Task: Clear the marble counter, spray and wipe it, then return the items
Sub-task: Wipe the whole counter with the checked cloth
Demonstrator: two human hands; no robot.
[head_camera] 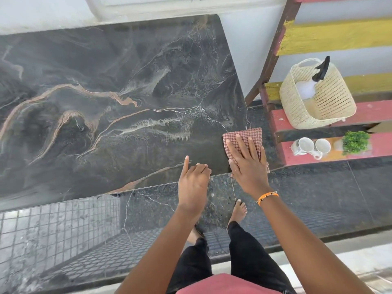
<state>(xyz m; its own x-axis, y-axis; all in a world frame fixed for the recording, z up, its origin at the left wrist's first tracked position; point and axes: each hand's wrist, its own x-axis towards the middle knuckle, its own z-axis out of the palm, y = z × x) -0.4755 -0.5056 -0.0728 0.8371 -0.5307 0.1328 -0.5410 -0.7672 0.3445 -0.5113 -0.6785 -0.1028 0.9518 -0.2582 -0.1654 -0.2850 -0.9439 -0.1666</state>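
The dark marble counter (118,98) with orange and white veins fills the upper left and has nothing standing on it. At its front right corner lies a red-and-white checked cloth (250,134). My right hand (247,164) presses flat on the cloth with straight, spread fingers. My left hand (194,177) rests at the counter's front edge just left of it, index finger stretched out on the marble and the other fingers curled, holding nothing.
Red and yellow stair steps (371,111) rise at the right. On them stand a cream woven basket (331,105) holding a spray bottle (318,75), two white mugs (314,146) and a small green plant (355,142). My bare feet stand on dark floor below.
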